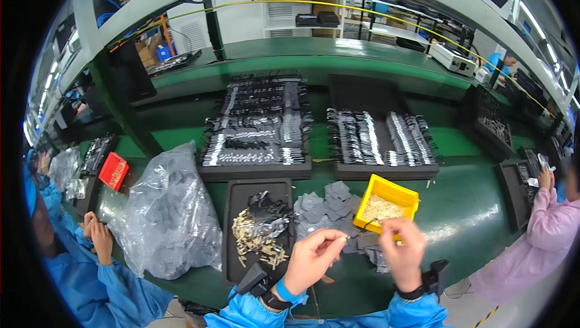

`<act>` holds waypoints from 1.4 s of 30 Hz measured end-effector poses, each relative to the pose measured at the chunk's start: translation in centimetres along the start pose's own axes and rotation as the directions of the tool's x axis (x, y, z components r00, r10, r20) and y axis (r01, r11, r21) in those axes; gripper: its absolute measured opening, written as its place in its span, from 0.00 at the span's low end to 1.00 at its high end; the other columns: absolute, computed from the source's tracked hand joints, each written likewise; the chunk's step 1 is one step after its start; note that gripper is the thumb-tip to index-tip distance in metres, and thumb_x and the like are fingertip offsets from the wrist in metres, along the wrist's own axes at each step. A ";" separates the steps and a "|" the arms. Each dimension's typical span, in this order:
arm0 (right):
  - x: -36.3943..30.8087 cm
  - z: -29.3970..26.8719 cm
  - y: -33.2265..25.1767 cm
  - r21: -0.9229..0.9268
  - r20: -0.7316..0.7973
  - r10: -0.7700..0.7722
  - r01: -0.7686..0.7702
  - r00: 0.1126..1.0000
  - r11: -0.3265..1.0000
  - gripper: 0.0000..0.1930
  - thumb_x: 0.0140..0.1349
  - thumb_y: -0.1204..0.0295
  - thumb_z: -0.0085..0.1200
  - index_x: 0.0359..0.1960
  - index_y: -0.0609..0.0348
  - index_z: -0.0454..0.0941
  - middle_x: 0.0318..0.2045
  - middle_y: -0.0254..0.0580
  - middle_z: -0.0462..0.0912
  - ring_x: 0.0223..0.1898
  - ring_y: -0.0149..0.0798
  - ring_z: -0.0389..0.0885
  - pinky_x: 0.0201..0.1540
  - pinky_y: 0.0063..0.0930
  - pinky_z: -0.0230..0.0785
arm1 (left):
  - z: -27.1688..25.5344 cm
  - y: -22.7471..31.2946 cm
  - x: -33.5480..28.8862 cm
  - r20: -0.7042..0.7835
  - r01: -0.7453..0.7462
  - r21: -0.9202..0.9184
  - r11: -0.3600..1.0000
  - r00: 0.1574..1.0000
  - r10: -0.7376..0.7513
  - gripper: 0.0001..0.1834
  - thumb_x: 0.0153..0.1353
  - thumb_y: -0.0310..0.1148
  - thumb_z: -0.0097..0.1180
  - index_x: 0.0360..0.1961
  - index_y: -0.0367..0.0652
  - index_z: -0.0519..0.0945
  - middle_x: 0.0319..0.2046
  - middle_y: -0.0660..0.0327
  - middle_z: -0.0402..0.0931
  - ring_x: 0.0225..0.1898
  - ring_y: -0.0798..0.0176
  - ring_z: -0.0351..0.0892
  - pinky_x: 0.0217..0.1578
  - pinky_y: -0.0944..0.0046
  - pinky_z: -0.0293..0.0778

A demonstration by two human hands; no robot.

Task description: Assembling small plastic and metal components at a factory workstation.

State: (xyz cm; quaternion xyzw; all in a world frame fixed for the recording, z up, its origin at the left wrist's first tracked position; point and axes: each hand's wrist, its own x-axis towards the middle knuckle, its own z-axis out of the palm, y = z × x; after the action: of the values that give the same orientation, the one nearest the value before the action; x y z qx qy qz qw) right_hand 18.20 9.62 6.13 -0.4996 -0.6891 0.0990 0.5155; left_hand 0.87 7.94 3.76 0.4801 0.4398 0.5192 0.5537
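In the yellow bin [396,191], pale pieces [380,208]

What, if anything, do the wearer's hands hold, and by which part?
The left hand apparently pinches something, too small to identify or say by which part; whether the right hand holds anything is unclear.

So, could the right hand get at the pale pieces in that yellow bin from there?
Probably yes: the right hand is close to the yellow bin, whose open top leaves the pale pieces uncovered.

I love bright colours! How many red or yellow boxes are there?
2: the yellow box near the right hand, and the red box left of the big bag. More may be hidden.
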 end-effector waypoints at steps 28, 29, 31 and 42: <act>-0.2 3.1 -1.7 0.006 0.178 -0.249 0.252 0.952 0.968 0.06 0.42 0.81 0.58 0.25 0.60 0.78 0.24 0.38 0.79 0.25 0.39 0.79 0.29 0.28 0.71 | -0.7 0.5 0.0 0.177 -0.555 0.765 0.327 0.669 0.722 0.07 0.45 0.21 0.61 0.28 0.39 0.79 0.26 0.58 0.76 0.27 0.59 0.77 0.26 0.65 0.74; -0.2 3.1 -1.6 0.011 0.160 -0.254 0.256 0.954 0.967 0.06 0.42 0.81 0.58 0.25 0.59 0.78 0.24 0.38 0.79 0.26 0.39 0.79 0.29 0.28 0.71 | -0.6 0.2 -0.1 0.118 -0.537 0.715 0.448 0.724 0.680 0.07 0.47 0.24 0.60 0.30 0.39 0.79 0.25 0.59 0.76 0.26 0.61 0.77 0.26 0.67 0.73; 0.2 2.4 -1.2 0.009 0.151 -0.208 0.209 0.966 0.978 0.06 0.42 0.82 0.57 0.24 0.59 0.77 0.24 0.39 0.79 0.26 0.39 0.79 0.29 0.28 0.71 | -0.4 -0.1 0.1 0.073 -0.514 0.651 0.559 0.775 0.628 0.07 0.49 0.26 0.59 0.31 0.38 0.79 0.25 0.61 0.75 0.26 0.63 0.77 0.26 0.68 0.72; 2.9 -1.9 5.3 -0.452 0.083 -0.107 0.133 0.991 0.882 0.03 0.48 0.79 0.56 0.25 0.59 0.76 0.23 0.40 0.78 0.26 0.45 0.76 0.31 0.34 0.68 | -1.3 -0.6 0.7 0.131 0.133 -0.179 0.975 0.985 -0.110 0.19 0.61 0.24 0.49 0.54 0.36 0.69 0.33 0.56 0.77 0.29 0.73 0.73 0.26 0.74 0.68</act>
State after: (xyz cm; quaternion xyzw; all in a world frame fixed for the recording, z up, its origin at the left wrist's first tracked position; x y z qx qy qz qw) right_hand 22.94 13.78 5.28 -0.5600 -0.7368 -0.0837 0.3696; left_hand -0.22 8.76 3.01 0.4286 0.3835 0.4933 0.6526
